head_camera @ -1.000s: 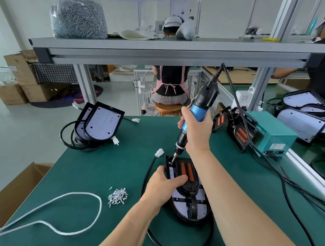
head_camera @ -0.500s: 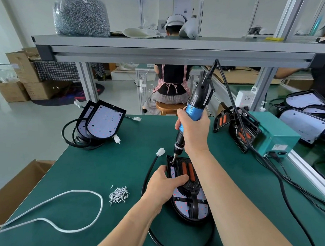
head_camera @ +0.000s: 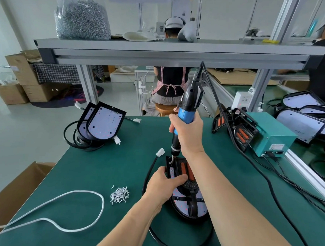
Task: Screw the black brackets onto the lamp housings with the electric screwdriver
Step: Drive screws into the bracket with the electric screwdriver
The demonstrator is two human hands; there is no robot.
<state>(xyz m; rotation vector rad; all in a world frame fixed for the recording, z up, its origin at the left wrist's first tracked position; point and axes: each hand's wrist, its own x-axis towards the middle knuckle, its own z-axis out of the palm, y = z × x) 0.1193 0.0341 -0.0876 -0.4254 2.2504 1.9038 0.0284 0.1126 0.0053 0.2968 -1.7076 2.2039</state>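
Observation:
A lamp housing (head_camera: 181, 205) lies flat on the green table in front of me, with a black bracket (head_camera: 190, 186) with orange inserts on top of it. My left hand (head_camera: 164, 184) grips the housing's left edge, thumb across the bracket. My right hand (head_camera: 188, 131) grips the blue and black electric screwdriver (head_camera: 188, 107), held nearly upright. Its bit touches the bracket's far left corner (head_camera: 172, 161). A small heap of loose screws (head_camera: 119, 194) lies to the left of the housing.
Two more lamp housings (head_camera: 102, 123) lean at the back left with coiled black cable. More black brackets (head_camera: 239, 129) lean against a teal power box (head_camera: 270, 134) at the right. White cord (head_camera: 66, 228) loops front left. An overhead shelf (head_camera: 179, 49) carries a bag of screws (head_camera: 82, 18).
The screwdriver has tilted more upright over the same corner of the bracket. My left hand has stayed on the housing.

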